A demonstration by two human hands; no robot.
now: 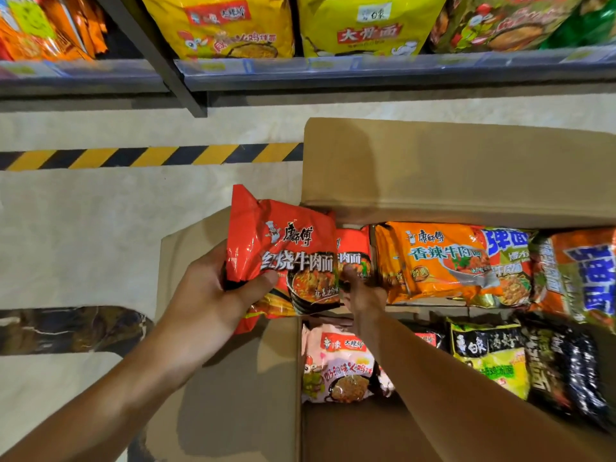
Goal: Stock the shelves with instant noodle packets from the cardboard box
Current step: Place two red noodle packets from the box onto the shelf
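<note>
The left hand (213,295) grasps a red packet (283,251) by its left end, thumb on the front, holding it above the left flap (233,378) of the open box (450,168). More red packaging shows beneath it in the same grip, though how many packets that is cannot be told. The right hand (361,291) reaches into the box, fingers closed on a second red packet (353,255) that stands just right of the held one.

Right of that in the far row lie orange packets (433,258) and then orange-and-blue ones (580,275). In the near row are a pink packet (336,365), a yellow-green packet (490,358) and black packets (563,365) further right.

The box sits on a pale floor (83,228), crossed by a yellow-and-black stripe (150,156). Beyond it, at the far edge, the shelf (366,73) carries yellow packets (293,25) upright in a row, with orange bags (60,28) to the left.
</note>
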